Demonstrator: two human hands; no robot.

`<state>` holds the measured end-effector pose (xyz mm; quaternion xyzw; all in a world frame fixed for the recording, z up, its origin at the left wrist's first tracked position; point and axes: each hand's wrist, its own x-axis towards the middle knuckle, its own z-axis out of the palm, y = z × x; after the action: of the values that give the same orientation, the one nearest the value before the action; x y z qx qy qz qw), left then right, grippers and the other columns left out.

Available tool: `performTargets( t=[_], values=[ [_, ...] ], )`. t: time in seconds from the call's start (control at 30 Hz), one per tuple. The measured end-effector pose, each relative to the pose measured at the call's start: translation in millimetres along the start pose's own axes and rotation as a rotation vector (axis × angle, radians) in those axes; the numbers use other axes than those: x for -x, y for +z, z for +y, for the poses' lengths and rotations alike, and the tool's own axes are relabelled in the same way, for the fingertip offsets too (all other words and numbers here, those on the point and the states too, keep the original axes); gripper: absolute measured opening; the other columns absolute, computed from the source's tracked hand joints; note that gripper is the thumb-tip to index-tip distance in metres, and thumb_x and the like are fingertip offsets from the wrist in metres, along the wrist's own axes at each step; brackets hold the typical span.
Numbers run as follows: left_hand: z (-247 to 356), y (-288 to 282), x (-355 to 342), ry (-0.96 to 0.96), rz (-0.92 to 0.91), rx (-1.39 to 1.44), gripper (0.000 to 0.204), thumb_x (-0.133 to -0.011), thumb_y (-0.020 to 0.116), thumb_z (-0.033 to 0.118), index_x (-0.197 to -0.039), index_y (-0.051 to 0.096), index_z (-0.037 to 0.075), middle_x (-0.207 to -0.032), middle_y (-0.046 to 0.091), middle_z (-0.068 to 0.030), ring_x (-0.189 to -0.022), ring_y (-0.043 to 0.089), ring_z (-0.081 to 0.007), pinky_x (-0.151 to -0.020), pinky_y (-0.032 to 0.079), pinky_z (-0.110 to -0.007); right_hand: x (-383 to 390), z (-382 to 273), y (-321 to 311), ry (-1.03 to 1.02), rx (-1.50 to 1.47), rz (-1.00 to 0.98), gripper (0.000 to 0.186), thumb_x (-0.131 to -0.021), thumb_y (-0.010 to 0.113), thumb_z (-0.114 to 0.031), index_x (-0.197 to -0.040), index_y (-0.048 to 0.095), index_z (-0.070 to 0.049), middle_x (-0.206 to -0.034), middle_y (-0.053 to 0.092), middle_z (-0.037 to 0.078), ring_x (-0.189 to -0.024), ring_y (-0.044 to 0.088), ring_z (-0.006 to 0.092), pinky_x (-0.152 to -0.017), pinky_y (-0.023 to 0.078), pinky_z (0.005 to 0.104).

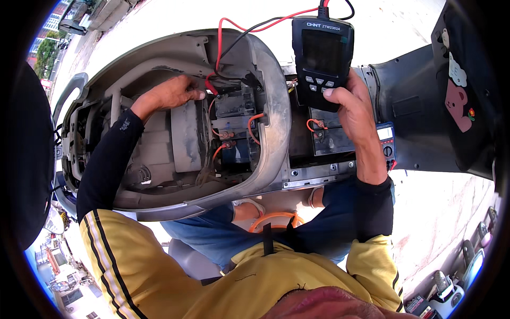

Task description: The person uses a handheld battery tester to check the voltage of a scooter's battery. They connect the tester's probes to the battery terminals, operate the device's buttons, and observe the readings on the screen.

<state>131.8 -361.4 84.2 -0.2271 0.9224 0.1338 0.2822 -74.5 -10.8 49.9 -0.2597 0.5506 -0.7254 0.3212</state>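
Observation:
My right hand (353,106) grips a black handheld battery tester (322,58), its thumb on the lower buttons; the screen looks dark. Red and black leads (255,26) run from the tester's top to the batteries at left. A red clamp (211,86) sits at the upper corner of a dark battery (234,103) in the open scooter body. Just left of that clamp, my left hand (172,95) has its fingers curled by the inner plastic wall; what they hold, if anything, is hidden. Another battery (332,139) with an orange wire lies below the tester.
The dusty grey seat frame (273,106) curves around the left compartment. A blue multimeter (387,141) stands beside my right wrist. A black floor panel (409,106) extends right. An orange hose or cable loop (276,217) lies between my feet. Parked scooters (449,290) line the lower right.

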Motion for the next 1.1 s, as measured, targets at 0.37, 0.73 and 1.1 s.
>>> performTargets(
  t=[0.37, 0.73, 1.1],
  values=[
    [-4.5, 26.0, -4.5, 0.001, 0.052, 0.016, 0.067, -0.096, 0.071, 0.041, -0.138, 0.056, -0.008, -0.124, 0.069, -0.0278, -0.12, 0.065, -0.0403, -0.103, 0.05, -0.043, 2.5, -2.4, 2.9, 0.023, -0.029, -0.051, 0.054, -0.081, 0.063, -0.013, -0.132, 0.058, 0.004, -0.114, 0.067, 0.008, -0.105, 0.059, 0.0153, -0.1, 0.045, 0.0311],
    [-12.8, 34.0, -8.3, 0.051, 0.083, 0.022, 0.064, -0.095, 0.069, 0.044, -0.135, 0.059, -0.005, -0.122, 0.07, -0.0275, -0.12, 0.065, -0.0411, -0.103, 0.049, -0.046, 2.3, -2.6, 2.0, 0.033, -0.099, -0.057, 0.053, -0.078, 0.062, -0.009, -0.129, 0.06, 0.005, -0.111, 0.068, 0.008, -0.1, 0.06, 0.0147, -0.096, 0.047, 0.0301],
    [-20.0, 39.8, -12.3, 0.053, 0.087, 0.026, 0.064, -0.095, 0.069, 0.045, -0.137, 0.059, -0.003, -0.125, 0.069, -0.026, -0.122, 0.064, -0.0408, -0.105, 0.049, -0.046, 4.5, -5.7, 4.7, 0.017, -0.139, -0.094, 0.056, -0.077, 0.061, -0.007, -0.131, 0.06, 0.005, -0.111, 0.069, 0.008, -0.099, 0.062, 0.0136, -0.095, 0.049, 0.03]
  ],
)
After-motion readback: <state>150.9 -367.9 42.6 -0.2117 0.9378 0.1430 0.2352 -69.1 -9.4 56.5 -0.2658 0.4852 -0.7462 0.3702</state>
